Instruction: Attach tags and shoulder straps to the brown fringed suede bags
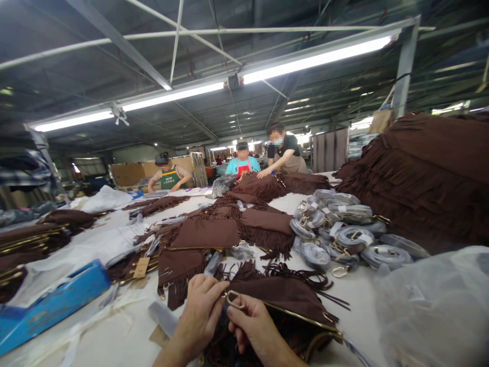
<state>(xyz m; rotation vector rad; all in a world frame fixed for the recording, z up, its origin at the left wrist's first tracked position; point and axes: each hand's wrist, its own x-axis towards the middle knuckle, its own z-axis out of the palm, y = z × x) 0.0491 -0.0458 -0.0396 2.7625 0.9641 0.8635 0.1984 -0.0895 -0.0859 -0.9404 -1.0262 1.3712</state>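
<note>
Directly in front of me lies a brown fringed bag point(278, 294) with a gold zipper along its open edge and a dark inside. My right hand point(252, 323) pinches a gold metal clasp point(234, 299) at the bag's left corner. Close beside it, my left hand point(202, 311) has its fingers closed at the same corner, by the small metal end of the clasp. What lies between the left fingers is hidden. Just beyond my hands another brown fringed piece point(179, 267) rests on the table.
Plastic-wrapped coiled straps point(349, 237) with gold clasps sit at the right, before a tall pile of brown fringed bags point(428, 173). A clear plastic bag point(439, 306) lies near right. A blue tool point(53, 306) stands at left. Several people work across the table.
</note>
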